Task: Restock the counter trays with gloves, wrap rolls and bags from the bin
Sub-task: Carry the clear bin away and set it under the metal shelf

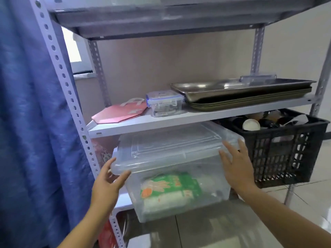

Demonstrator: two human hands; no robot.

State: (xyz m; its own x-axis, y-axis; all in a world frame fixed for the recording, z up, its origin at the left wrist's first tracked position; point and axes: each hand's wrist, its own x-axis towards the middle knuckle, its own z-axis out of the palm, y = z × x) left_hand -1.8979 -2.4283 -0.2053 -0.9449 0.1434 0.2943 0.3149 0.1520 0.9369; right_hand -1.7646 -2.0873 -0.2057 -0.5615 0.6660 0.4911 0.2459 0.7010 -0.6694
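From the head camera I see the clear plastic bin [172, 169] at about 6 o'clock, sticking out from the lower level of a grey metal shelf rack [179, 120], its lid [161, 149] on. My left hand [107, 185] sits at the bin's front left corner, fingers open and curled loosely, thumb touching under the lid rim. My right hand [236, 165] lies flat against the bin's right end, fingers spread and straight, not clamped around anything.

Through the bin wall I make out a green and white glove packet [170, 188] with a printed hand picture; its red writing is too blurred to read.

At 12 o'clock on the shelf above stands a small clip-lid container [164, 102] with a white label I cannot read, a pink paper bag [121, 113] lying flat at its 9 o'clock, and stacked steel trays [241, 93] at its 3 o'clock. A black crate [286, 149] of cups sits at 3 o'clock of the bin. A blue curtain [32, 122] hangs at 9 o'clock.
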